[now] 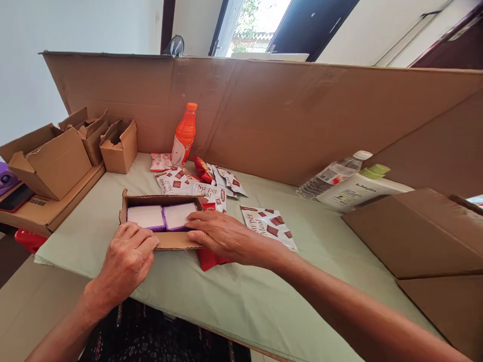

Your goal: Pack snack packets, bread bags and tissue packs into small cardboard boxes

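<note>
While the left hand [129, 255] clamped the front rim of the small cardboard box [175, 241] near the edge of the table [83, 246], the right hand [222, 232], thumb and fingers parted, touched the rightmost purple-edged pack [178, 216] inside, and green cloth [317, 251] stretched rightward to the large carton [418, 241].

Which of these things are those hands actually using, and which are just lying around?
In use: left hand, right hand, small cardboard box, two purple-edged white packs inside.

Seemingly just lying about: orange bottle, clear bottle, white bottle, Su-per Meal packets, phone.
</note>
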